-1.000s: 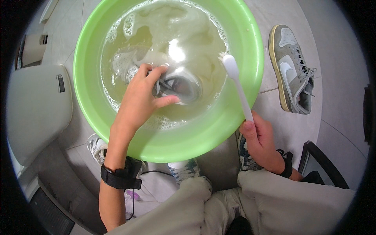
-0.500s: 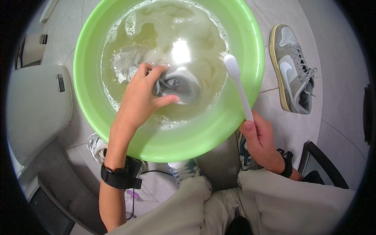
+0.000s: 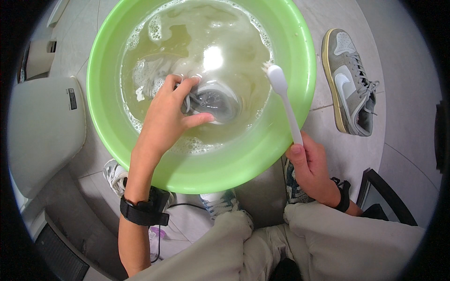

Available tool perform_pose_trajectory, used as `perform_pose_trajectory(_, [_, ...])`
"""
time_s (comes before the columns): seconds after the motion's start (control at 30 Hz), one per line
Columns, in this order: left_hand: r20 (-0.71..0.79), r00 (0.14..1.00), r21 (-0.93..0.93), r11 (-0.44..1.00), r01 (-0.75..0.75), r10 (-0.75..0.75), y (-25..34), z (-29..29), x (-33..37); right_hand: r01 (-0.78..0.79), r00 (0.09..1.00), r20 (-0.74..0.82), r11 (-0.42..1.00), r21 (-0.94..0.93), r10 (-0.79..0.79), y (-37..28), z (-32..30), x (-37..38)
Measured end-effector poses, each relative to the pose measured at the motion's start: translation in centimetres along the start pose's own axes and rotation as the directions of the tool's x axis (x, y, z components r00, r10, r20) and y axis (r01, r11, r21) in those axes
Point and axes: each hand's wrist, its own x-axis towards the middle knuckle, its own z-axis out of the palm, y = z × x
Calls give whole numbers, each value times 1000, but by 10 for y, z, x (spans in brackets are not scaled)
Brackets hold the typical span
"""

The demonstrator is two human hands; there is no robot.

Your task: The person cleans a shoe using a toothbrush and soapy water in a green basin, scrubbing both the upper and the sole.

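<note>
A grey and white shoe (image 3: 214,104) lies mostly under cloudy, soapy water in a large green basin (image 3: 225,177). My left hand (image 3: 169,110) is on it, fingers at the laces and tongue and thumb along the collar's near edge. The shoe's toe end is blurred by the water and foam. In my right hand (image 3: 309,164), closed round the handle, is a white scrubbing brush (image 3: 280,86). Its bristle head hangs above the basin's right inner wall, out of the water.
A second grey and white lace-up shoe (image 3: 349,82) rests on the tiled floor right of the basin. White sneakers (image 3: 115,175) stand at the basin's lower left. On the left are a pale rounded seat-like object (image 3: 49,126) and a dark-panelled box (image 3: 61,250). A black frame (image 3: 389,196) stands lower right.
Both hands, the shoe and the brush keep nearly the same places. The foam and ripples on the water have shifted slightly.
</note>
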Motion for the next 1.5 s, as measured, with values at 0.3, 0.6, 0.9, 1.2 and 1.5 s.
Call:
perform_pose_trajectory(0.3, [0,1000,-2,1000,9,-9,3,-1,-1,5,1000,-6,1000,6,-5,0,1,0])
perform_pose_trajectory(0.6, [20,1000,40,999,-1,0,1,-2,-2,48,998,-30,999,-8,-48,-1,2,0])
perform_pose_trajectory(0.9, [30,999,45,999,17,-18,1,-1,-1,19,1000,-20,1000,-1,-19,-2,1,-1])
perform_pose_trajectory(1.2, [21,1000,51,999,18,-19,1,-2,-2,27,1000,-3,1000,-8,-27,-1,2,-1])
perform_pose_trajectory(1.5, [14,1000,56,998,-5,4,1,-1,-1,40,999,-7,999,-13,-40,-1,1,0])
